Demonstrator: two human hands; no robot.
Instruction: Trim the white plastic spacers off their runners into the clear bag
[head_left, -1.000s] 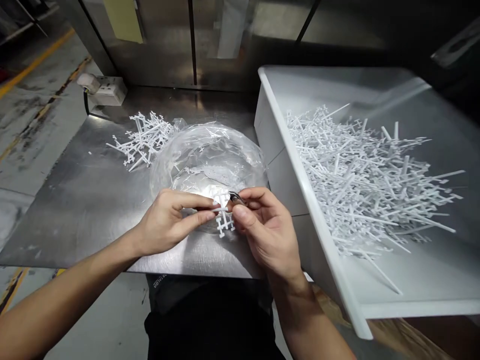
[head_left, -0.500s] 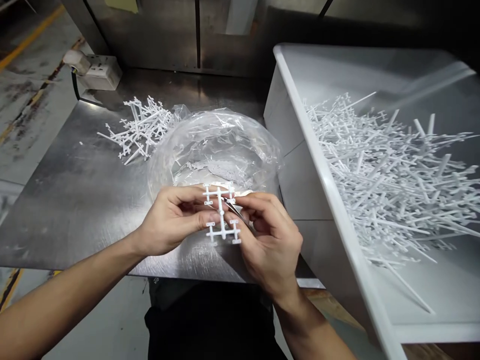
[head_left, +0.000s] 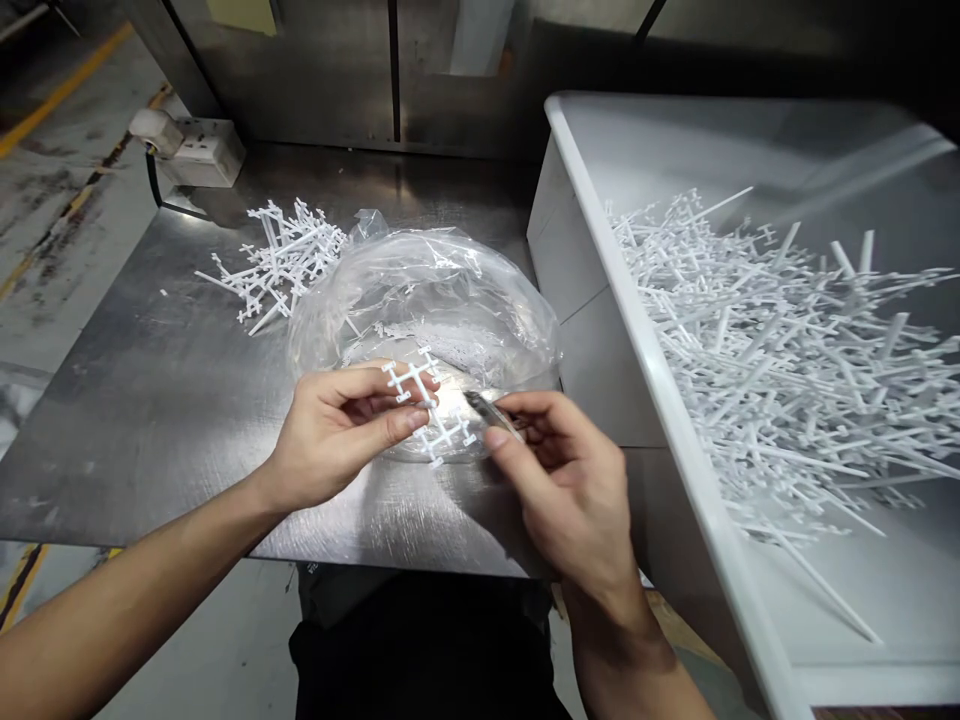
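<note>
A white plastic sprue frame point(head_left: 421, 386) with small tabs on its branch ends is pinched between the thumb and fingers of my left hand point(head_left: 326, 435). My right hand point(head_left: 574, 480) grips a small dark metal cutting tool point(head_left: 491, 412), its tip pointing at the frame with a gap between them. Behind both hands lies an open clear plastic bag point(head_left: 517, 285) with small white pieces point(head_left: 442, 342) inside. The lower part of the bag is partly hidden by my hands.
A pile of white sprues point(head_left: 289, 255) lies on the metal table point(head_left: 150, 400) at the back left, near a power socket block point(head_left: 202, 152). On the right, a large white bin point(head_left: 637, 330) holds a heap of white sprues point(head_left: 795, 370).
My right hand has moved right with the tool, away from the frame. The frame in my left hand has tilted and shifted slightly left.
</note>
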